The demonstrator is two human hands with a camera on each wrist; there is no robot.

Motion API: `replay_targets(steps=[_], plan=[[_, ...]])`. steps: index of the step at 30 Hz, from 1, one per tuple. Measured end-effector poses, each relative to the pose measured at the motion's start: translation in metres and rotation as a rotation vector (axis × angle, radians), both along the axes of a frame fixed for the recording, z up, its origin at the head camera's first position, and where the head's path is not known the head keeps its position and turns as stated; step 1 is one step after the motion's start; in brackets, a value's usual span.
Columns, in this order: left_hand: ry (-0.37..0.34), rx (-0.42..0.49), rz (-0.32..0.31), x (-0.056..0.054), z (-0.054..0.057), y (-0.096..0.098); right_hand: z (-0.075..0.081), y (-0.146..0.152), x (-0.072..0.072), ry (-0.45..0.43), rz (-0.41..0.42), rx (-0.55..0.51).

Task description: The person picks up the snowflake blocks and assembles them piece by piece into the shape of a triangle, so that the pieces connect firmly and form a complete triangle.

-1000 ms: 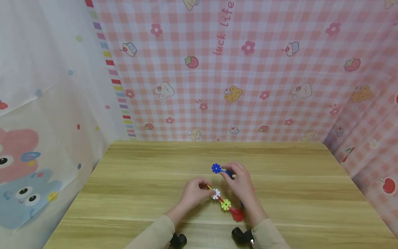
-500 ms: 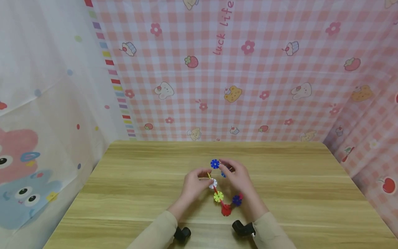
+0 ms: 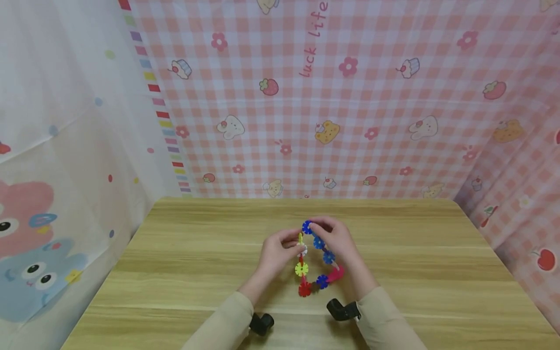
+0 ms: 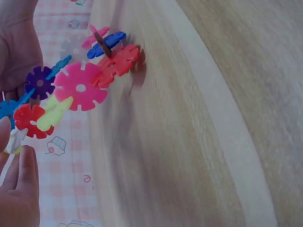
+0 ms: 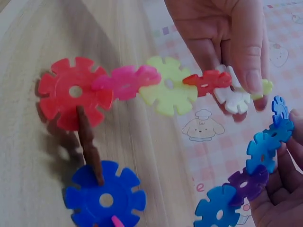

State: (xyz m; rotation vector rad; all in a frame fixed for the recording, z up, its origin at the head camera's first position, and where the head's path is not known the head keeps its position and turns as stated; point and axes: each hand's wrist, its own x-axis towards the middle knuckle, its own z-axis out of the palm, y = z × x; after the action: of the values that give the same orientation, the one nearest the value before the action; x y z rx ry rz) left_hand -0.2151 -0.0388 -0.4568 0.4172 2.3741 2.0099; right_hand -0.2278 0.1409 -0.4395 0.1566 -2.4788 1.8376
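Observation:
A chain of slotted plastic snowflake discs hangs in a near-loop between both hands. My left hand [image 3: 275, 250] pinches the white disc [image 5: 232, 100], with a yellow disc [image 5: 268, 88] at that end. On the other side my right hand [image 3: 337, 238] holds the blue discs, and a blue disc [image 3: 307, 227] tops that end. The two ends are close; whether they touch I cannot tell. Lower in the chain come a yellow-green disc [image 5: 158, 97], a red disc [image 5: 75, 92], a brown disc [image 5: 87, 142], a dark blue disc [image 5: 85, 198] and a pink disc [image 3: 336, 274].
Below the chain lies a wood-grain table [image 3: 197, 272]. Black fittings [image 3: 262, 324] sit at both wrists, beside the sleeves. A pink checked cloth [image 3: 376, 97] hangs behind the table's far edge, and a white printed cloth [image 3: 78, 146] at the left.
Both hands have moved slightly away from me, and the chain's ends have come closer together. The lower chain has swung left, and more blue discs show beside the right hand.

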Motion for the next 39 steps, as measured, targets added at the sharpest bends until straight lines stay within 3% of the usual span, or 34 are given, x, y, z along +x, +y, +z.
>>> replay_targets(steps=[7,14,32,39], plan=[[0.059,-0.026,0.015,-0.001,-0.003,0.006,0.004,-0.005,-0.001,-0.017,-0.058,-0.023],[0.044,-0.044,0.029,0.000,-0.003,0.010,0.002,-0.009,-0.001,0.001,-0.095,-0.039],[0.086,-0.045,0.131,0.004,-0.004,0.014,0.001,-0.010,0.002,0.059,-0.038,-0.053],[0.089,-0.041,0.141,0.002,0.001,0.015,-0.002,-0.013,0.001,0.058,-0.061,-0.071]])
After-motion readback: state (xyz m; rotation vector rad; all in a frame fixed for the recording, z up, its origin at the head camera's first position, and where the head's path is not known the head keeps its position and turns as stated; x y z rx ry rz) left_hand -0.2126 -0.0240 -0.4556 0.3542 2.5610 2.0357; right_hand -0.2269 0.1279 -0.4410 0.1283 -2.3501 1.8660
